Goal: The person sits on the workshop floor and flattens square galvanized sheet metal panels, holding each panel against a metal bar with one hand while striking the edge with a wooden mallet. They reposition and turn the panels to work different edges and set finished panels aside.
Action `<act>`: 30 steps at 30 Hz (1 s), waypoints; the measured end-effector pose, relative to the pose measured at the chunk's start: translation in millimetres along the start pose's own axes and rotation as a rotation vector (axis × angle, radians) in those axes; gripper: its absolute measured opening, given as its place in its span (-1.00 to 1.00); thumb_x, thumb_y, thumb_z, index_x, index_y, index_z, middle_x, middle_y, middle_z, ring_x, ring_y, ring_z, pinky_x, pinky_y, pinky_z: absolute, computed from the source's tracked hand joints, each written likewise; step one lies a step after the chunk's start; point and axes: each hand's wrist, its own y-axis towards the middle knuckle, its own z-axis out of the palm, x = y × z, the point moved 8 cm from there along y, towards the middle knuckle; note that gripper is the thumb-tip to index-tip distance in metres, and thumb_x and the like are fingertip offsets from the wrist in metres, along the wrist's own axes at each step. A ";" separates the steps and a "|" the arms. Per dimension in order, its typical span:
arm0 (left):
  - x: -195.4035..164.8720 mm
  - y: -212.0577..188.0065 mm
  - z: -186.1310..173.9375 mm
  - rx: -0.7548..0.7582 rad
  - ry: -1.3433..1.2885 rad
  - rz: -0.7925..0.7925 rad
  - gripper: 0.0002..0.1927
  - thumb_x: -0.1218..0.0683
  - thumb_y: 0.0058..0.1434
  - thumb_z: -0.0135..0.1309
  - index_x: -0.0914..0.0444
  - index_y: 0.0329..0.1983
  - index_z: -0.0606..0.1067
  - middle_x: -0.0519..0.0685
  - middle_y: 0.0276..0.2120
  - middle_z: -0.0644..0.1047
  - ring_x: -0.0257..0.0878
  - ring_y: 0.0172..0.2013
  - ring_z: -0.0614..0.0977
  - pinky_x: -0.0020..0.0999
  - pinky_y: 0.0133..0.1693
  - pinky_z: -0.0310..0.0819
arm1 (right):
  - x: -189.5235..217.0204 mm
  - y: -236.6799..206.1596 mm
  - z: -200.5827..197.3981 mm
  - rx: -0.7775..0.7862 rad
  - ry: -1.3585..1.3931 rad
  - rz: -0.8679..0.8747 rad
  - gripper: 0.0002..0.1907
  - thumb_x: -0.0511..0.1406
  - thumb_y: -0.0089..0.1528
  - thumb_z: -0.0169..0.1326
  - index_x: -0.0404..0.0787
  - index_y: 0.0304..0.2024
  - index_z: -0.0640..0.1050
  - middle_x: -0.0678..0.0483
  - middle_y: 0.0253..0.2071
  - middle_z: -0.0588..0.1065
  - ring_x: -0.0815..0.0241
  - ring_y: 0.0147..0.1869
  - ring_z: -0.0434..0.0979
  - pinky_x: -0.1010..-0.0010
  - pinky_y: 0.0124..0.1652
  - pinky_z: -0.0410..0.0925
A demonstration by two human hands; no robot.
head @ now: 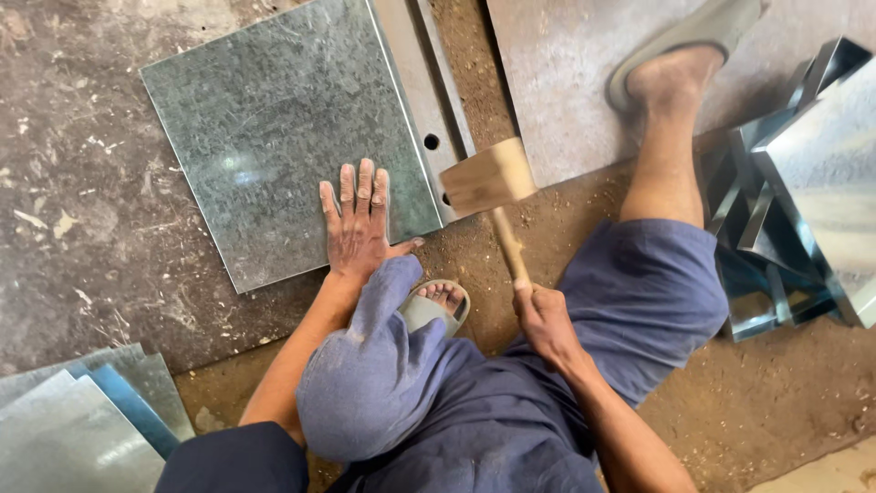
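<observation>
I see my left hand (358, 222) lying flat on a grey metal sheet (283, 128). The fingers are open and spread out, and the palm presses on the near edge of the sheet. The sheet lies on the dirty floor (73, 228), and its right edge touches a long metal bar (424, 100) with round holes in it.

My right hand (540, 319) is closed tight around the handle of a wooden mallet (489, 178). The mallet head is up in the air, just above the right corner of the sheet and the bar. It looks a bit blurry.

My knees are bent and I am low to the ground in blue trousers. One foot in a sandal (438, 306) sits just under my left hand. The other foot (680, 64) is stretched out onto a big flat plate (557, 82).

On the right I see a pile of bent shiny metal pieces (794, 201). In the bottom left corner lies a stack of flat sheets (82, 420)
</observation>
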 end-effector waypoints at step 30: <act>6.0 22.4 -3.4 0.024 -0.161 0.009 0.05 -0.66 0.01 -0.08 -0.18 0.50 0.07 0.07 0.55 -0.13 0.26 0.49 -0.23 0.70 0.20 -0.63 | -20.4 9.3 23.9 0.113 0.591 0.393 -0.60 -0.05 0.38 -0.12 -0.20 -0.39 0.36 0.15 -0.54 0.31 0.32 -0.63 0.20 0.44 -0.66 0.13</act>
